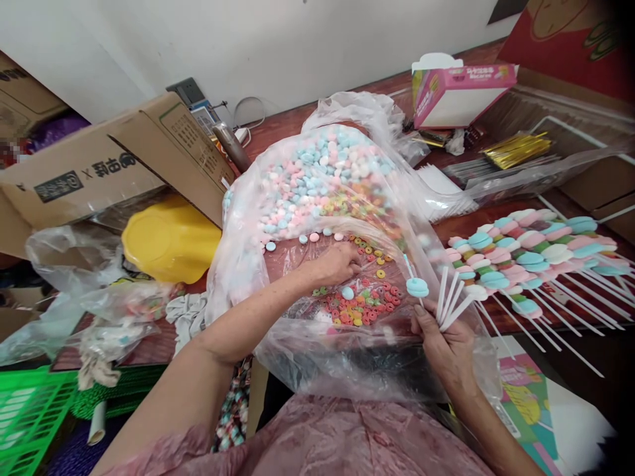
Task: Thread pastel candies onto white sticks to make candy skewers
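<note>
My right hand (441, 337) grips several white sticks (450, 301), fanned upward. One of them, between thumb and finger, carries a blue marshmallow (417, 287) with its tip poking out above. My left hand (340, 262) reaches into an open clear plastic bag (238, 258), fingers bent together beside yellow gummy rings (380, 273). What those fingers hold, if anything, is hidden. Below it lie red and green gummy rings (364, 301) and a loose pale-blue marshmallow (347, 293). A large heap of pink, blue and white marshmallows (302, 168) fills the far part of the bag.
At right, finished-looking marshmallow skewers (533, 251) are piled with sticks toward me. Behind them are gold twist ties (518, 151) and a pink box (461, 92). Cardboard boxes (173, 152), a yellow container (171, 238) and a green basket (34, 410) stand at left.
</note>
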`<action>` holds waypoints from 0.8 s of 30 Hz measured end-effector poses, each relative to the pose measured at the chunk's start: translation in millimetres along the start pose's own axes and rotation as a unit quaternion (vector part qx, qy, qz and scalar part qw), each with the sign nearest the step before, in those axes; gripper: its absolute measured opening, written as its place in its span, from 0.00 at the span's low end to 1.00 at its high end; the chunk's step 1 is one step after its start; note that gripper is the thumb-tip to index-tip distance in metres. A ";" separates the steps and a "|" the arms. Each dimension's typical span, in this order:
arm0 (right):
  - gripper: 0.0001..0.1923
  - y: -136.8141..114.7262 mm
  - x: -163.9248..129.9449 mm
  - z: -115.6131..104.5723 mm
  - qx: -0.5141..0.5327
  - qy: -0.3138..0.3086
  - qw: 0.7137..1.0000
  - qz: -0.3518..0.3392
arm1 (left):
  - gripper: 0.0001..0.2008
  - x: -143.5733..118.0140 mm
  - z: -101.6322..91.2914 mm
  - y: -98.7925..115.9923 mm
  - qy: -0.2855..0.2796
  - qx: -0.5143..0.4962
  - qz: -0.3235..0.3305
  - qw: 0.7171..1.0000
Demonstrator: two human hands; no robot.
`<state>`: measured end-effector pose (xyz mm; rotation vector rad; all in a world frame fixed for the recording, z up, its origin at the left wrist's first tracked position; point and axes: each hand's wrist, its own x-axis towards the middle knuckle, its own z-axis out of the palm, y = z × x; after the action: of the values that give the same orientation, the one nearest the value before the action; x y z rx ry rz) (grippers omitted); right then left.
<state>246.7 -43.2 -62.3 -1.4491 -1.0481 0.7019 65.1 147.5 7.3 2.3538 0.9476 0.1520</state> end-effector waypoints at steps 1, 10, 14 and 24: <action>0.14 -0.5 0.1 0.0 0.001 0.001 1.000 -0.002 | 0.08 1.7 1.4 0.9 -0.005 0.017 0.017 1.000; 0.15 1.9 -1.5 -2.2 -0.001 -0.014 1.000 -0.012 | 0.08 -10.8 -14.0 -6.9 -0.015 -0.102 -0.092 0.990; 0.12 3.4 -1.6 -2.7 -0.005 -0.012 1.000 -0.020 | 0.06 -18.4 -13.5 -10.3 -0.032 -0.064 -0.090 0.993; 0.14 -0.7 -1.0 -2.0 -0.037 -0.013 0.997 -0.061 | 0.11 -41.3 2.0 -8.7 0.005 0.104 0.044 0.994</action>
<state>247.8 -45.0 -61.5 -1.4303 -1.1822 0.6007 30.0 124.1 5.3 2.5910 0.9019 0.1047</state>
